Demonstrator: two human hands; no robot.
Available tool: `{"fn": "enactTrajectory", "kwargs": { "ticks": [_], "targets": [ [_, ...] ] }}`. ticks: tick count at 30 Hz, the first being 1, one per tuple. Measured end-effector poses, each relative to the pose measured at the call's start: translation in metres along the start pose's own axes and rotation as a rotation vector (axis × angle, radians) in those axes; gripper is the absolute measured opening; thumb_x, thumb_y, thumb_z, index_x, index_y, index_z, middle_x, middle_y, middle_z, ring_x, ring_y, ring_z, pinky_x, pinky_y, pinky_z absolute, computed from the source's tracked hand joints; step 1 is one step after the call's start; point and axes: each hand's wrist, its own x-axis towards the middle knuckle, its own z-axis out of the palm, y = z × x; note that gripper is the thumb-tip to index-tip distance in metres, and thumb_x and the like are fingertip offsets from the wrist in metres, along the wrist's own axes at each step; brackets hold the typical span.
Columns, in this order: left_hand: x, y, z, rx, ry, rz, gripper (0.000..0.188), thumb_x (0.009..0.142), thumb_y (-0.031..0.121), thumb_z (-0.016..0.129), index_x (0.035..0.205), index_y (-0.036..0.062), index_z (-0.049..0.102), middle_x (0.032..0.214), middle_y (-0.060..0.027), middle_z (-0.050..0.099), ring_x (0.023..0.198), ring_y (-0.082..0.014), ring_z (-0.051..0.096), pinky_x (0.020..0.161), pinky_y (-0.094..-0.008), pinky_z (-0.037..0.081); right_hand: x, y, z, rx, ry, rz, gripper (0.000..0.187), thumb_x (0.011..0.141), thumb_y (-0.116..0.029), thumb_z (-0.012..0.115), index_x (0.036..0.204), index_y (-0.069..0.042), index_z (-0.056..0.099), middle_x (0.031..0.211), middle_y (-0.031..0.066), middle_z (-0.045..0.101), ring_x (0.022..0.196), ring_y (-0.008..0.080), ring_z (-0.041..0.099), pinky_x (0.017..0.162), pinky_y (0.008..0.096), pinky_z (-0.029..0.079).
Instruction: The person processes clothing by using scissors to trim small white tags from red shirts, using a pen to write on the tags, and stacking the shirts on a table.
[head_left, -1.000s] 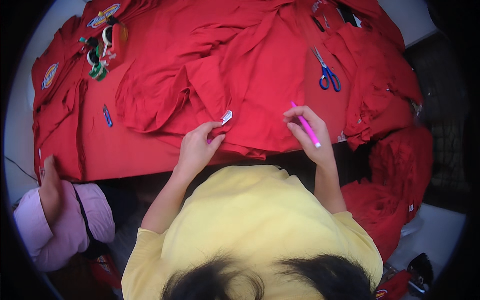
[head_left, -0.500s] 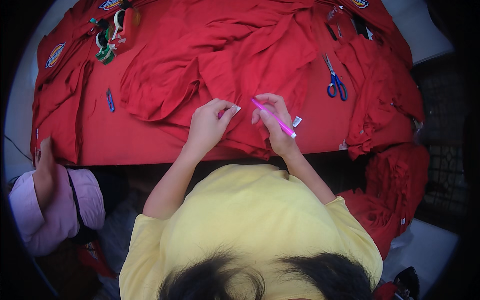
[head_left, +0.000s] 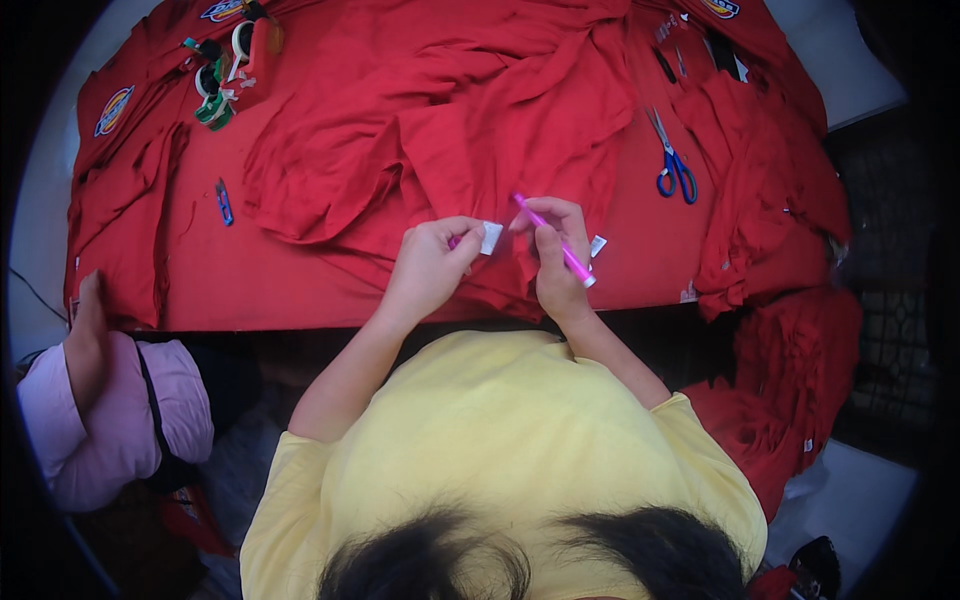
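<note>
Between the thumb and fingers of my left hand is a small white label. A bit of pink, perhaps a pen cap, shows in the same grip, mostly hidden by the fingers. My right hand is closed around a bright pink marker pen, its white end pointing down toward me and its other end up toward the label. Under both hands lies a crumpled red garment, spread over the near middle of the table. Another small white tag lies just right of my right hand.
Blue-handled scissors lie to the right, and small blue thread snips to the left. Tape dispensers stand at the far left. More red garments are heaped along the right edge. At the left sits another person in pink.
My left hand has turned and shifted slightly right, so the white label now shows more fully. The pink marker pen has moved a little right with my right hand.
</note>
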Motion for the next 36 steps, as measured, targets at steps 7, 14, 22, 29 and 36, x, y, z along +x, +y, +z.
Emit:
{"fn": "enactTrajectory", "kwargs": {
  "ticks": [7,14,22,29,36],
  "targets": [
    [-0.031,0.016,0.038,-0.054,-0.199,0.211,0.037,0.088,0.013,0.063,0.124,0.0045,0.059,0.069,-0.0023,0.061,0.056,-0.0037,0.046,0.054,-0.0209,0.042,-0.001,0.004,-0.019,0.017,0.145,0.007,0.051,0.096,-0.048,0.047,0.117,-0.001,0.049,0.085,0.0051,0.056,0.075,0.0097,0.054,0.064,0.0218,0.043],
    [-0.023,0.003,0.035,0.721,-0.117,0.577,0.039,0.078,0.028,0.072,0.109,0.0088,0.058,0.091,-0.0094,0.056,0.068,-0.0275,0.062,0.059,-0.0390,0.051,-0.023,-0.004,-0.059,0.046,0.483,0.085,0.059,0.097,-0.059,0.031,0.107,-0.003,0.050,0.065,0.0019,0.048,0.054,0.0067,0.041,0.049,0.0188,0.028],
    [0.087,0.017,-0.059,0.626,0.545,0.604,0.029,0.085,0.031,0.066,0.094,0.0034,0.066,0.086,-0.0147,0.063,0.079,-0.0322,0.064,0.065,-0.0401,0.049,-0.029,-0.011,-0.078,0.247,0.587,0.086,0.055,0.100,-0.052,0.028,0.105,-0.002,0.050,0.065,0.0040,0.049,0.054,0.0080,0.043,0.050,0.0192,0.031],
    [0.090,0.015,-0.139,1.128,0.514,0.375,0.013,0.084,0.019,0.061,0.085,0.0066,0.064,0.082,-0.0138,0.064,0.077,-0.0357,0.064,0.066,-0.0469,0.050,-0.016,-0.023,-0.064,0.235,0.500,0.039,0.053,0.099,-0.052,0.029,0.105,-0.003,0.050,0.067,0.0048,0.047,0.061,0.0109,0.043,0.060,0.0224,0.034],
    [-0.017,0.035,-0.041,0.866,-0.375,0.331,0.024,0.081,0.029,0.067,0.091,0.0080,0.069,0.084,-0.0139,0.067,0.078,-0.0326,0.064,0.070,-0.0416,0.051,0.005,-0.023,-0.031,0.187,0.242,-0.001,0.049,0.099,-0.046,0.035,0.106,0.000,0.051,0.072,0.0052,0.050,0.064,0.0110,0.048,0.058,0.0228,0.035]
  ]
}}
